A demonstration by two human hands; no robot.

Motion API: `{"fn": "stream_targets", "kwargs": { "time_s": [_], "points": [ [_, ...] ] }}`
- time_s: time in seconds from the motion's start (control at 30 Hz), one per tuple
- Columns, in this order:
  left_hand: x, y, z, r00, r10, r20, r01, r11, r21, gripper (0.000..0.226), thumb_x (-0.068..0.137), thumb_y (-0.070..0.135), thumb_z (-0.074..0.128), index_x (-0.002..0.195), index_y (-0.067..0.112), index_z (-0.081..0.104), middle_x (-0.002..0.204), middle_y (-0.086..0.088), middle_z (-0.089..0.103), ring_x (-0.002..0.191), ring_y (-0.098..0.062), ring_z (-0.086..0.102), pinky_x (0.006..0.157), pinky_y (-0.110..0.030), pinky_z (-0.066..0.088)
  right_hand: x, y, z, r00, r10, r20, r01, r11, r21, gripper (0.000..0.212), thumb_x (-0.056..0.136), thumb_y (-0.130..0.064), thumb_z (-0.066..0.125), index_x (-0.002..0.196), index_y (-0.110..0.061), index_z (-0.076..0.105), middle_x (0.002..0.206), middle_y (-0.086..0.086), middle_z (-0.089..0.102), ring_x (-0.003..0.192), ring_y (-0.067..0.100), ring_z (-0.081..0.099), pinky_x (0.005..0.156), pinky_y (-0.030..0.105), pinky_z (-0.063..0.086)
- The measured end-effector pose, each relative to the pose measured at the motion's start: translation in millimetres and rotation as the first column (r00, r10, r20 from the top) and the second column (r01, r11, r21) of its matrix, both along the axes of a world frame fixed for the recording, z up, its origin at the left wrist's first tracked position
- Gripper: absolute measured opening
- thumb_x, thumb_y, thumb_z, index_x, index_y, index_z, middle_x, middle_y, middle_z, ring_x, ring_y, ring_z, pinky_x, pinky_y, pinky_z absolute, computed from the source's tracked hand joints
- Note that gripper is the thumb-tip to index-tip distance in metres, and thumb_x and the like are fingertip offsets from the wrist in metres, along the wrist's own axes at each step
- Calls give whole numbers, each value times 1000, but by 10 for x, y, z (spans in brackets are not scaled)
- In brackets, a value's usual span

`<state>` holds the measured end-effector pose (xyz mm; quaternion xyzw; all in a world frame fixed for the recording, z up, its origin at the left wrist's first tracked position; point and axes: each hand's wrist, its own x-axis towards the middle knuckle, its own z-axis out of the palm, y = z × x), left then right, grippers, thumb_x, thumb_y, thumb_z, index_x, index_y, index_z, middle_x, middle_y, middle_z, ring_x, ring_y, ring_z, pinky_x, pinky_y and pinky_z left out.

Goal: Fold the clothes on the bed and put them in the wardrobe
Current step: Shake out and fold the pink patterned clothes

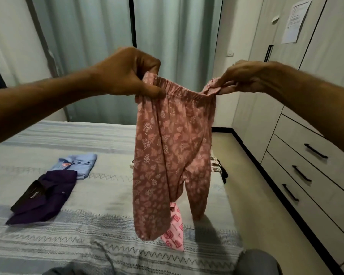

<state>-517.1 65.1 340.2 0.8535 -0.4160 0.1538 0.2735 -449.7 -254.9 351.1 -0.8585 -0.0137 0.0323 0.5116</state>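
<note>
- Two hands, our left hand (pixel 127 74) and right hand (pixel 244 78), pinch the pink trousers (pixel 171 155) at the waistband's opposite ends
- Legs hang straight down, apparently just brushing the bed (pixel 99 195)

Pale curtains (pixel 99 46) hang behind the bed, a light switch (pixel 231 53) on the wall, a printed sheet (pixel 295 19) nearby.

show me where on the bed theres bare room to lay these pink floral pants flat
Bare striped bedcover lies between the folded purple shirt and the hanging pink floral pants. It is crowded under the pants, by the pink patterned cloth and the dark clothes pile.
</note>
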Motion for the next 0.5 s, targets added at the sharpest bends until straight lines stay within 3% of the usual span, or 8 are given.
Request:
{"fn": "stream_targets", "kwargs": {
  "time_s": [0.07,0.13,0.2,0.3,0.37,0.43,0.5],
  "points": [
    [-15,24,1,998,-17,-62,16,1000,-15,49,71,50,86,79,9,61,69,-12,73,52,-29,64,42,-27,48,15,-98,-8,996,38,80,-14,960,-280,12,94,1,67,104,3,73,102,17,77,80,22,79,68,25,64],
    [-6,55,6,993,-19,-117,21,1000,13,51,72,53,84,83,8,63,71,-10,75,50,-26,64,40,-24,47,22,-164,-55,976,75,203,54,824,-563,13,93,3,67,97,-2,78,92,13,78,74,23,78,62,23,63],
    [35,89,-20,992,2,-123,6,998,65,50,79,56,79,85,8,65,70,-7,75,49,-24,65,41,-22,47,71,-192,-86,944,109,311,153,691,-706,11,91,1,70,95,-5,80,92,10,77,70,19,74,58,22,58],
    [111,156,-87,996,33,-86,-23,993,114,55,79,69,69,88,15,69,72,-3,76,55,-25,70,46,-22,52,99,-185,-111,927,185,326,181,542,-821,10,90,-6,74,97,-7,81,90,6,74,72,11,64,66,27,52],
    [144,201,-139,998,56,-20,-53,989,135,63,77,80,63,89,19,69,73,0,76,57,-15,72,50,-18,55,92,-202,-135,936,211,281,147,491,-859,9,93,-12,72,94,-10,81,84,1,73,72,9,64,61,24,48],
    [174,243,-178,996,70,56,-78,985,153,70,76,86,58,88,19,68,75,5,75,60,-8,72,55,-13,55,103,-215,-200,937,238,256,135,431,-892,20,98,-20,64,93,-8,80,81,2,75,74,14,67,63,28,50],
    [213,276,-207,990,73,123,-95,979,181,69,79,85,55,84,18,66,71,12,70,63,-2,70,59,-7,51,135,-228,-263,932,255,255,143,387,-911,36,102,-30,53,99,-4,79,87,11,75,82,24,66,75,38,54]
  ]
}}
